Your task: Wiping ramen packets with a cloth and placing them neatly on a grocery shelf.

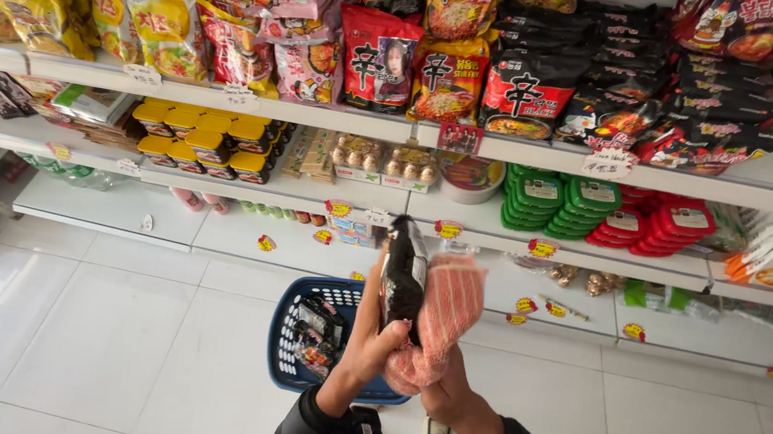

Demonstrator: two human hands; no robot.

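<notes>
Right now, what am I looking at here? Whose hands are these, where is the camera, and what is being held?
There is no machine here: a person works with two bare hands, and the one picture comes from a camera worn on their head, looking down and forward. Both wrists wear black bands. The left hand grips a dark packet, held upright. The right hand holds a pink cloth pressed against that packet. Below the hands, a blue basket stands on the white tiled floor with a few dark packets inside. Ahead are shop shelves: bagged noodles in yellow, red and black on top, then yellow-lidded tubs and stacks of green and red lidded packs on the shelf below.
</notes>
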